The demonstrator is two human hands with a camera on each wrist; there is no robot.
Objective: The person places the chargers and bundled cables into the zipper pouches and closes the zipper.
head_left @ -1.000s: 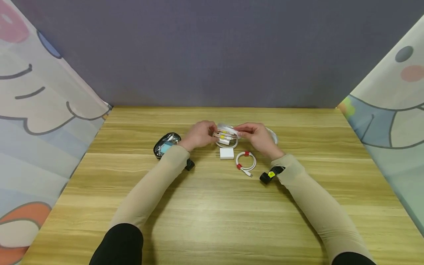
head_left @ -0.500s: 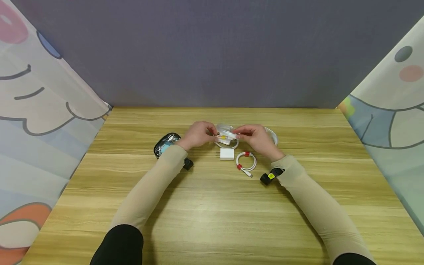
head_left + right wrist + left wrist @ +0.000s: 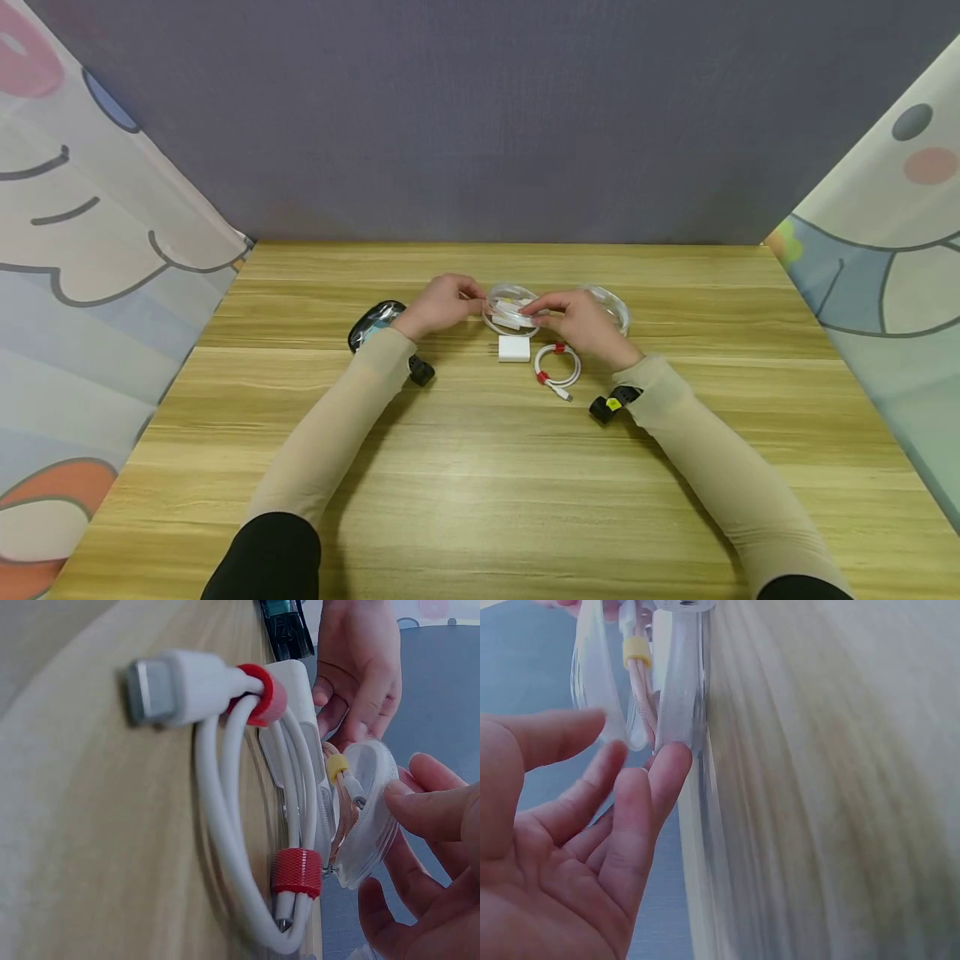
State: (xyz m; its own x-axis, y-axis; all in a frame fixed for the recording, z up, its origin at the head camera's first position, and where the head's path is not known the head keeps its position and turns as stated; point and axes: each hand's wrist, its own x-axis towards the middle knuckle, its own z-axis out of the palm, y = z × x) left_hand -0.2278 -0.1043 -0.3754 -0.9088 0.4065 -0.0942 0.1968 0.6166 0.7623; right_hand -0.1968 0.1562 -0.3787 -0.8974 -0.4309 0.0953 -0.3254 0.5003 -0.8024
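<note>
A small clear round case (image 3: 508,292) stands near the middle of the table with its lid (image 3: 375,825) partly raised. Inside is a coiled pinkish cable (image 3: 643,697) with a yellow tie (image 3: 637,652). My left hand (image 3: 444,302) is at the case's left side, fingers loosely extended; one fingertip meets the rim in the left wrist view. From the right, my right hand (image 3: 581,321) touches the lid with its fingers extended. A white charger plug (image 3: 513,349) and a coiled white cable (image 3: 557,367) with red ties lie in front of the case.
Beside my right hand sits another clear round case (image 3: 613,307), partly hidden. A black-rimmed clear pouch (image 3: 375,321) with something light blue in it lies left of my left hand. A grey panel (image 3: 495,125) rises behind the wooden table (image 3: 465,483).
My right hand has brought the clear lid down over the pinkish cable. My left hand has drawn slightly back to the left, away from the cable.
</note>
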